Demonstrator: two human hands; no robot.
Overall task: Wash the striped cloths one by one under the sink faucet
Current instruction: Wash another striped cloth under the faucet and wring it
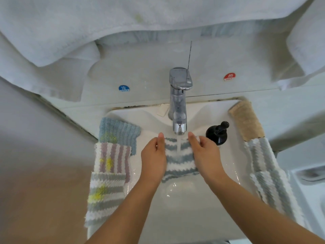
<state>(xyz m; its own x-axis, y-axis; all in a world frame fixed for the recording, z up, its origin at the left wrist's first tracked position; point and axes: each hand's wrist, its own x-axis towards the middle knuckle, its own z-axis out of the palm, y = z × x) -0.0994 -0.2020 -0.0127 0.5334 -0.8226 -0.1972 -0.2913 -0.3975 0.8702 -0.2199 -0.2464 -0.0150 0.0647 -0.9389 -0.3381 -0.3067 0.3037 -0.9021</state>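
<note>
Hands [153, 156] [204, 154] grip striped cloth [179, 161] under faucet [179, 103].

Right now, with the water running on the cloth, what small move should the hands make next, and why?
Probably rub the blue-and-white striped fluffy cloth between both hands. The left hand and right hand hold its two side edges spread under the chrome faucet, and the stream strikes only the middle, so the sides likely get less rinsing.

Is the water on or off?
On. A stream runs from the faucet onto the striped cloth held between the left hand and right hand.
</note>
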